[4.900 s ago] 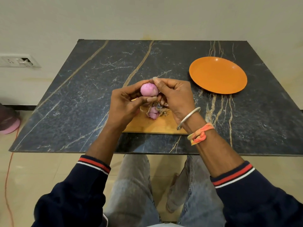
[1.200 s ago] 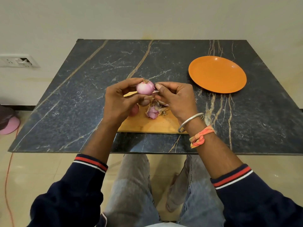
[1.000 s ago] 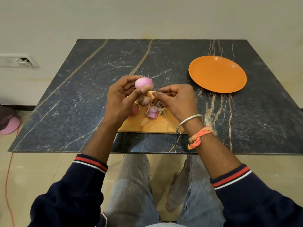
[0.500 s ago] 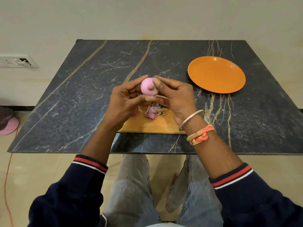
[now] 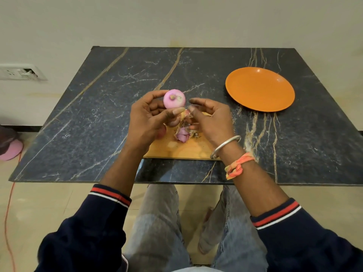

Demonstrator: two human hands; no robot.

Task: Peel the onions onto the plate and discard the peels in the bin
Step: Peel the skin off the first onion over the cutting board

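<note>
My left hand (image 5: 149, 118) grips a peeled pink onion (image 5: 174, 99) by its sides, root end toward me, above the wooden board (image 5: 176, 151). My right hand (image 5: 211, 120) hovers just right of the onion, apart from it, thumb and forefinger pinching a thin sliver of peel (image 5: 188, 112). On the board lies a pile of onion peels (image 5: 182, 135). Two more onions (image 5: 174, 122) show partly under my left hand. The orange plate (image 5: 259, 89) at the right has nothing on it.
A dark marble table (image 5: 98, 114) carries the board and plate. A pink and dark object (image 5: 9, 151) stands on the floor at the left, beside an orange cable (image 5: 7, 213). A wall socket (image 5: 19, 71) sits at the left.
My right hand has drawn back from the onion to the right with a bit of peel. My left hand has turned the onion so its root end faces me.
</note>
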